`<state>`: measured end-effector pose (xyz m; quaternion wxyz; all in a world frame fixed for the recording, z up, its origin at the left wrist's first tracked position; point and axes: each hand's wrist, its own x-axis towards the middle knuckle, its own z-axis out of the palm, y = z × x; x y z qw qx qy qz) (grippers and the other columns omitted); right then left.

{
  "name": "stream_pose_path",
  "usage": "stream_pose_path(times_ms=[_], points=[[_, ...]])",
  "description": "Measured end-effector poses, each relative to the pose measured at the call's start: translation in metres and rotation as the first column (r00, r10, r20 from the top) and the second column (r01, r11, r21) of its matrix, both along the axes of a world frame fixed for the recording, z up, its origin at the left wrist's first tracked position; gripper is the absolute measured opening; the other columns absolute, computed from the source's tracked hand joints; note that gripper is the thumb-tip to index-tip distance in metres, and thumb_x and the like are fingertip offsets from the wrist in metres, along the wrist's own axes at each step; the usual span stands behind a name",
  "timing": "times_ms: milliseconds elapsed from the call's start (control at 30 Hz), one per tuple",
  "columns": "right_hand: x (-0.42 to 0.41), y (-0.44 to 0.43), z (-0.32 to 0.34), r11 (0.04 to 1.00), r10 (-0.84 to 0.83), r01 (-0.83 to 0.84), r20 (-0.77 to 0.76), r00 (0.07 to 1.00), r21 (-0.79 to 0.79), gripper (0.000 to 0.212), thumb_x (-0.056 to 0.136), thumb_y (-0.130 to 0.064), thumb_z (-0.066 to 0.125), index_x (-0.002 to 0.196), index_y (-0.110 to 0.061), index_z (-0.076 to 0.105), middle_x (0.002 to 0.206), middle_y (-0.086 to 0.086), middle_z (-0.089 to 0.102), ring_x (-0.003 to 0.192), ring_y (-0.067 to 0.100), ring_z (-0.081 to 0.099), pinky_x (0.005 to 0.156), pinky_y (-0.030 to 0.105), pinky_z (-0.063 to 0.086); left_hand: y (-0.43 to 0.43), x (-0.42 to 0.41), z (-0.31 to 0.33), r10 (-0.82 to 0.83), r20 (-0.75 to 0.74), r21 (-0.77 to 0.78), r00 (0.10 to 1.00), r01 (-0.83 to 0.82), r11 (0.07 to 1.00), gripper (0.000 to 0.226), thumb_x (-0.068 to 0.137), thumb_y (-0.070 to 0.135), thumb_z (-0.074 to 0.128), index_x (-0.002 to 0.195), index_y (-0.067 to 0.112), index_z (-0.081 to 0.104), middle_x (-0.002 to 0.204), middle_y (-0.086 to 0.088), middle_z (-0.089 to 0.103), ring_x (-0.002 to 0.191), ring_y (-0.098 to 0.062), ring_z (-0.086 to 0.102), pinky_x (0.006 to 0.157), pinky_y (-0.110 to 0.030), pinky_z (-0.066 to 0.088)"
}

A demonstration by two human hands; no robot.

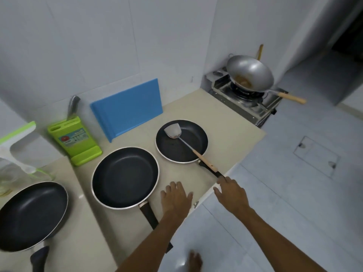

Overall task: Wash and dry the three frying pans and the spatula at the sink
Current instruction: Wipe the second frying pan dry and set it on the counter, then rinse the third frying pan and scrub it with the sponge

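Three black frying pans sat in a row on the beige desk (216, 118). The small pan (176, 152) lay near the desk's right edge, and the metal spatula (188, 146) rested in it, blade in the bowl and wooden grip crossing the rim above the pan's black handle. The middle pan (125, 177) stood just beside it, its handle overhanging the front edge. The left pan (33, 214) lay toward the front left corner.

The left hand (176, 199) lay flat on the desk by the front edge, fingers spread, holding nothing. The right hand (231, 193) had loose, uncurled fingers, its fingertips at the end of the small pan's handle.

A blue cutting board (127, 108) and a green knife block (75, 140) stood along the back edge.
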<state>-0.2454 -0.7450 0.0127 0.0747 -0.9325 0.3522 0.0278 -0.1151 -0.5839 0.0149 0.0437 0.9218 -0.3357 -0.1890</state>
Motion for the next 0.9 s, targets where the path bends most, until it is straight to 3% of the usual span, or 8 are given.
stream_pose_path(times_ms=[133,233,333,433,500,600,733,900], points=[[0.001,-0.054,-0.014,0.998,-0.058,0.060,-0.037,0.998,0.036,0.043,0.098,-0.050,0.053,0.128,-0.020,0.052,0.117,0.003,0.060,0.104,0.019,0.058,0.074,0.029,0.051,-0.063,-0.003,-0.016,0.047,-0.164,-0.049,0.985,-0.055,0.997,0.064,0.100,0.063,0.037,0.139,0.013,0.045,0.137,-0.008,0.053,0.126,-0.027,0.052,0.106,-0.043,0.040],[0.013,-0.088,-0.040,0.950,-0.072,0.074,-0.017,0.997,0.303,0.055,0.094,-0.049,0.061,0.139,-0.023,0.041,0.125,0.004,0.056,0.113,0.022,0.056,0.087,0.034,0.052,-0.106,-0.001,-0.038,0.118,-0.322,-0.063,0.939,-0.145,0.987,0.075,0.098,0.068,0.039,0.145,0.011,0.039,0.141,-0.009,0.053,0.128,-0.028,0.053,0.108,-0.043,0.040],[0.028,-0.110,-0.062,0.759,-0.094,0.072,0.000,0.996,0.647,0.062,0.092,-0.047,0.066,0.141,-0.028,0.034,0.113,-0.002,0.064,0.102,0.021,0.067,0.087,0.036,0.057,-0.143,0.002,-0.063,0.246,-0.517,-0.057,0.820,-0.320,0.946,0.088,0.091,0.070,0.053,0.149,0.007,0.034,0.140,-0.010,0.056,0.126,-0.029,0.056,0.107,-0.041,0.045],[0.040,-0.119,-0.074,0.522,-0.124,0.074,-0.009,0.992,0.850,0.051,0.095,-0.027,0.064,0.137,-0.037,0.037,0.094,0.000,0.070,0.070,0.019,0.072,0.064,0.033,0.062,-0.168,0.007,-0.075,0.285,-0.736,-0.070,0.614,-0.488,0.870,0.087,0.088,0.051,0.072,0.151,0.007,0.031,0.123,-0.005,0.064,0.108,-0.021,0.064,0.090,-0.035,0.056],[0.044,-0.123,-0.077,0.456,-0.134,0.077,-0.018,0.991,0.887,0.052,0.097,-0.019,0.059,0.136,-0.046,0.038,0.088,0.007,0.071,0.061,0.018,0.067,0.050,0.030,0.056,-0.175,0.013,-0.079,0.270,-0.791,-0.087,0.549,-0.538,0.839,0.073,0.087,0.033,0.079,0.145,0.013,0.039,0.114,0.001,0.067,0.099,-0.014,0.067,0.083,-0.028,0.056],[0.044,-0.126,-0.088,0.471,-0.115,0.026,0.032,0.993,0.882,0.068,0.099,-0.016,0.057,0.141,-0.060,0.026,0.085,0.008,0.070,0.064,0.018,0.068,0.047,0.024,0.050,-0.178,0.018,-0.088,0.243,-0.816,-0.107,0.525,-0.550,0.828,0.080,0.081,0.027,0.086,0.145,0.018,0.039,0.110,0.004,0.069,0.094,-0.005,0.066,0.072,-0.016,0.050],[0.039,-0.129,-0.103,0.592,-0.052,-0.072,0.127,0.991,0.803,0.063,0.099,-0.022,0.060,0.146,-0.051,0.029,0.091,-0.003,0.072,0.080,0.013,0.070,0.075,0.029,0.061,-0.183,0.020,-0.089,0.233,-0.844,-0.112,0.482,-0.584,0.804,0.074,0.079,0.011,0.085,0.139,0.017,0.042,0.109,-0.003,0.073,0.096,-0.011,0.072,0.071,-0.014,0.055],[0.035,-0.119,-0.110,0.637,-0.052,-0.101,0.173,0.983,0.765,0.056,0.098,-0.024,0.063,0.147,-0.036,0.039,0.092,-0.006,0.073,0.084,0.009,0.070,0.079,0.018,0.057,-0.176,0.019,-0.095,0.208,-0.845,-0.147,0.493,-0.588,0.795,0.067,0.074,0.015,0.088,0.130,0.014,0.051,0.107,-0.003,0.076,0.096,-0.013,0.075,0.082,-0.023,0.060]])
